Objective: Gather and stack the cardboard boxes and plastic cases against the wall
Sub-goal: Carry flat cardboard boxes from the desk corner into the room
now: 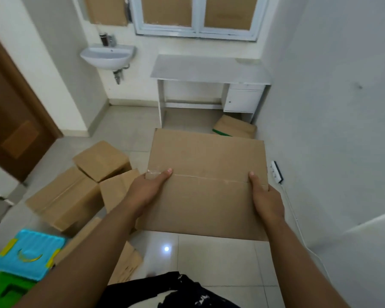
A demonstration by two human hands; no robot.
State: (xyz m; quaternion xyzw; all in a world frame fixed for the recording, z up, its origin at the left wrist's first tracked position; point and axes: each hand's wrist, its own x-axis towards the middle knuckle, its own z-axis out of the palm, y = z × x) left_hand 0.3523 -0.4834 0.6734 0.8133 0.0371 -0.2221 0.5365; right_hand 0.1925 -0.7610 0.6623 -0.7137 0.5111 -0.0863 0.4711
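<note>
1. Two hands carry the load: my left hand [150,187] and right hand [266,196] each grip a side of the large cardboard box [207,156]. The thumbs lie flat on top at the ends of the centre seam, and the other fingers are hidden below.
2. That box hangs roughly level above the tiled floor [209,263], between the loose cardboard boxes [62,196] on the floor's left side and the right wall [331,107].
3. I judge this step to be the carry to the wall. Most of the gathering remains, since the loose boxes and the blue plastic case [29,252], which seems to sit on a green case [7,287] at the near left corner, are not stacked.
4. I would carry from underneath, not by the top flaps, because the seam looks only partly taped and the flaps could lift.
5. A power strip [277,172] and its cable [298,223] run along the floor's right edge, so I would set down clear of them.
6. A free spot seems to lie toward the far right corner, near the green-striped box [236,127] at the foot of the desk [209,67].
7. This box is large, so it suits the bottom of the stack, with its long side flush to the wall and smaller ones on top.
</note>
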